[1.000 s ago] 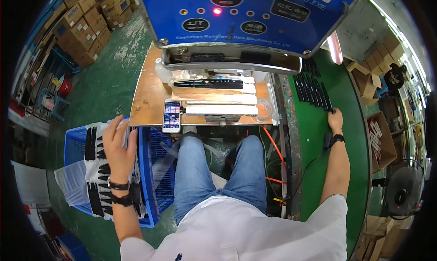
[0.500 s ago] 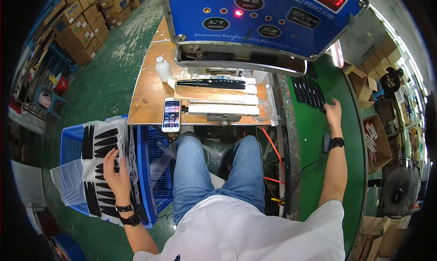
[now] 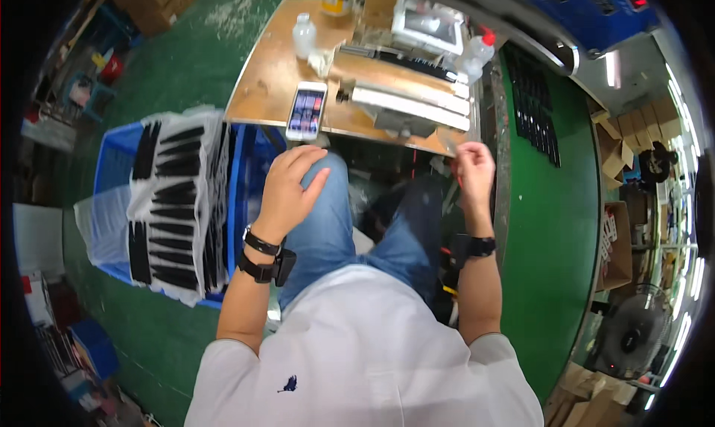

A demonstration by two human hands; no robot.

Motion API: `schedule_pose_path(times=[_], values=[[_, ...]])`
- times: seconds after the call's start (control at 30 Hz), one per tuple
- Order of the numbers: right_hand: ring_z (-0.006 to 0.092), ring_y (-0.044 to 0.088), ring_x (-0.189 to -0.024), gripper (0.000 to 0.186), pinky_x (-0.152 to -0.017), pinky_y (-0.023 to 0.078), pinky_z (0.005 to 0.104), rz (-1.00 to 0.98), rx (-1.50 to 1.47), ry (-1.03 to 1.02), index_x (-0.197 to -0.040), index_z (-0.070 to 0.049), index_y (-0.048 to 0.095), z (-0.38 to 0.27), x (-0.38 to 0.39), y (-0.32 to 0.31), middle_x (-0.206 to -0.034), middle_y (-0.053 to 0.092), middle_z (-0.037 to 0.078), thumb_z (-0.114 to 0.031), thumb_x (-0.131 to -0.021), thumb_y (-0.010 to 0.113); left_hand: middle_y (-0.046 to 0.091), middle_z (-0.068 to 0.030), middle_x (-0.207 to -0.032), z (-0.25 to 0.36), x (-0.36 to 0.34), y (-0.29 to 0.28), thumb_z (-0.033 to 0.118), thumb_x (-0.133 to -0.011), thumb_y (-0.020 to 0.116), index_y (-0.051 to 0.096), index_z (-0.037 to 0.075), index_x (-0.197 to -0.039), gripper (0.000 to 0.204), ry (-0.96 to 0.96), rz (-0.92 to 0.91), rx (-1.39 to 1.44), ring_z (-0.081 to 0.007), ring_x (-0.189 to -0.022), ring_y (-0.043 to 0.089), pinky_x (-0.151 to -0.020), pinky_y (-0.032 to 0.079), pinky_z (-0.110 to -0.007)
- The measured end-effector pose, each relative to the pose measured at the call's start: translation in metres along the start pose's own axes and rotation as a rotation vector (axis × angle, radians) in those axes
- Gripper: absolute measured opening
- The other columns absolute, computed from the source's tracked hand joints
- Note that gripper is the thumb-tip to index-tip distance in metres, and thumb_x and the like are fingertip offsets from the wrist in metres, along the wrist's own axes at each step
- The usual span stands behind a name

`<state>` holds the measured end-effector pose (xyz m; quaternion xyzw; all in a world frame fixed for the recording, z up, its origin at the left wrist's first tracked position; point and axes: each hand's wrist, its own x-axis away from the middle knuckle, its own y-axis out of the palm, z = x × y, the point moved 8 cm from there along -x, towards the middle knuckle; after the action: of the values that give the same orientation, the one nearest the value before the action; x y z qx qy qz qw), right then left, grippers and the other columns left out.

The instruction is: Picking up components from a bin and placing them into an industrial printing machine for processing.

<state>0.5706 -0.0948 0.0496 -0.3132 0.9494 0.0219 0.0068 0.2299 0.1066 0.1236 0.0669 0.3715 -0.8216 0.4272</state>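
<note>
My left hand (image 3: 289,189) hovers over my left knee, just below a white phone (image 3: 306,111) at the table edge. Its fingers are apart and it holds nothing. My right hand (image 3: 477,171) is at the table's near right corner with its fingers curled in. A small translucent piece seems to show by the fingertips, too blurred to name. Between the hands, a fixture with pale bars (image 3: 410,107) is mounted on the wooden table (image 3: 257,92). Behind the bars lies a long, dark, narrow piece (image 3: 406,61).
At left, a blue crate (image 3: 113,148) holds white sheets with rows of black tapered pieces (image 3: 175,211). More black pieces (image 3: 532,118) lie on the green bench (image 3: 547,278). A clear bottle (image 3: 304,36), a red-capped bottle (image 3: 477,55) and a blue control box (image 3: 596,10) stand around the fixture.
My left hand has come from the crate to above my knee. My right hand has moved from the green bench to the table corner. The view has shifted, with the control box now upper right.
</note>
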Motion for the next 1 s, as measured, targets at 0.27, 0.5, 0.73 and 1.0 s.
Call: schedule_pose_path(times=[0.27, 0.5, 0.73, 1.0], values=[[0.0085, 0.059, -0.069, 0.017, -0.061, 0.049, 0.0258, -0.374, 0.256, 0.096, -0.114, -0.001, 0.068, 0.04, 0.041, 0.098, -0.083, 0.066, 0.0, -0.012, -0.102, 0.069, 0.072, -0.0161, -0.117, -0.049, 0.039, -0.01, 0.016, -0.093, 0.076, 0.073, 0.002, -0.118, 0.029, -0.174, -0.064, 0.067, -0.0364, -0.108, 0.069, -0.095, 0.055, -0.041], [0.0153, 0.057, -0.066, 0.033, -0.062, 0.049, 0.0325, -0.377, 0.654, -0.069, -0.13, 0.0, 0.068, 0.032, 0.014, 0.12, -0.077, 0.062, 0.007, -0.012, -0.099, 0.071, 0.072, -0.017, -0.116, -0.058, 0.01, -0.007, 0.017, -0.094, 0.074, 0.072, 0.001, -0.119, 0.03, -0.12, -0.045, 0.107, -0.0367, -0.109, 0.068, -0.095, 0.055, -0.042], [0.0107, 0.061, -0.086, 0.038, -0.073, 0.052, 0.0277, -0.542, 0.582, -0.103, -0.136, -0.003, 0.064, 0.011, 0.056, 0.126, -0.109, 0.064, 0.006, -0.007, -0.099, 0.071, 0.069, -0.0223, -0.124, -0.128, -0.128, 0.019, 0.03, -0.093, 0.073, 0.074, 0.011, -0.123, 0.036, -0.22, 0.076, -0.09, -0.0428, -0.113, 0.066, -0.097, 0.054, -0.046], [0.0137, 0.067, -0.091, 0.036, -0.075, 0.054, 0.028, -0.528, 0.645, 0.074, -0.133, -0.001, 0.064, -0.012, 0.095, 0.098, -0.114, 0.065, 0.007, -0.008, -0.099, 0.072, 0.072, -0.0225, -0.122, -0.231, -0.212, 0.089, 0.041, -0.095, 0.067, 0.076, 0.019, -0.128, 0.041, -0.574, -0.191, -0.144, -0.0412, -0.109, 0.069, -0.099, 0.055, -0.047]])
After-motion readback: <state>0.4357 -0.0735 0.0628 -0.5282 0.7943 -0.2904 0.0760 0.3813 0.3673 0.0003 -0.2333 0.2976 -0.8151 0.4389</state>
